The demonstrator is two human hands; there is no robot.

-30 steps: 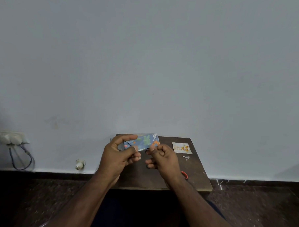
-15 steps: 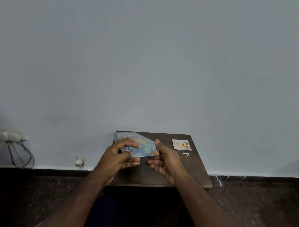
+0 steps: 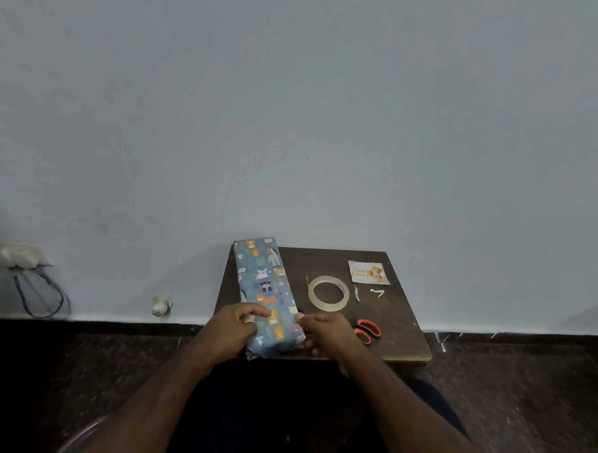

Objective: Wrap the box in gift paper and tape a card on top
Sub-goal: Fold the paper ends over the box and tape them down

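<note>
As hands (image 3: 276,326) grip box (image 3: 264,289), card (image 3: 369,273) apart.

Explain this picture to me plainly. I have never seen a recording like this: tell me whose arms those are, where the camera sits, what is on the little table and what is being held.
The camera is worn on a person's head and looks down, so the two arms are that person's own. No robot is involved. On the small brown table lies a long box wrapped in blue animal-print paper. The left hand and the right hand grip its near end from either side. To the right of the box lie a roll of clear tape, a birthday card, two small paper scraps and red-handled scissors, partly hidden behind the right hand. The card is not yet on the box.
</note>
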